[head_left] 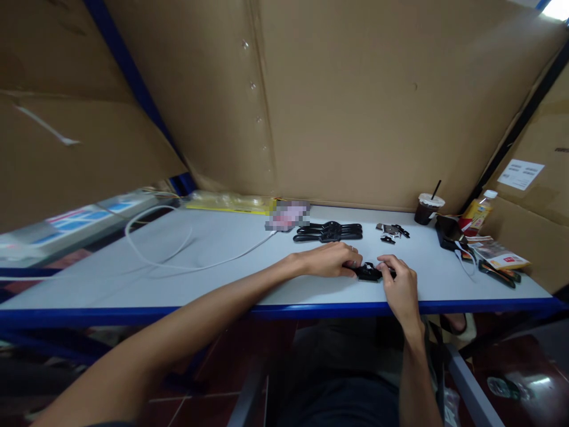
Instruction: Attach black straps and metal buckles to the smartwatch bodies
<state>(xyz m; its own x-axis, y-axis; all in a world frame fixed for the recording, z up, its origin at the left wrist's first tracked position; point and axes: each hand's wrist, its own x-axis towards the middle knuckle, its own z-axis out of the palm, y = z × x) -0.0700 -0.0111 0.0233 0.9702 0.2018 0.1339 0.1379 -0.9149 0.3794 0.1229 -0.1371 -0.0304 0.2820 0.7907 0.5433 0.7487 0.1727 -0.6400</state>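
Note:
Near the front edge of the white table, a black part (368,272) with a small silvery piece on its middle lies between my hands. My left hand (331,260) has its fingers closed on the part's left end. On the right end, the thumb and fingers of my right hand (399,281) pinch the same part. Just behind my left hand, several black parts with long arms (329,231) lie side by side. Small black and metal pieces (392,232) sit in a loose group farther back on the right.
A phone (288,215) with a white cable (213,265) lies at the back. On the right are a lidded cup (427,210), a bottle (479,213), a black box (448,232), dark-handled tools (496,274) and a packet (500,254). Cardboard walls (347,107) enclose the table (178,290).

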